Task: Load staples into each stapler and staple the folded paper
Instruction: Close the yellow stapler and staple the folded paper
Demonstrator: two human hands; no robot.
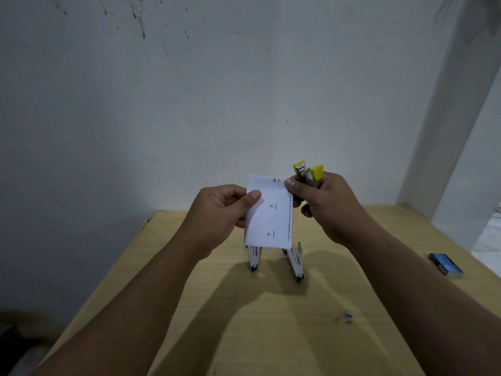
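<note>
My left hand [219,210] pinches the left edge of a folded white paper [268,213], held upright above the table. My right hand [322,204] grips a yellow stapler [307,172] at the paper's top right corner, with its yellow tips pointing up. Two more staplers lie on the wooden table [244,308] below the paper: a pale one [253,257] on the left and a green-edged one [294,260] on the right. Their upper parts are hidden behind the paper.
A blue box of staples [446,264] lies near the table's right edge. A small clump of loose staples [347,316] sits on the table to the front right. A white wall rises just behind the table, with a pillar at the right.
</note>
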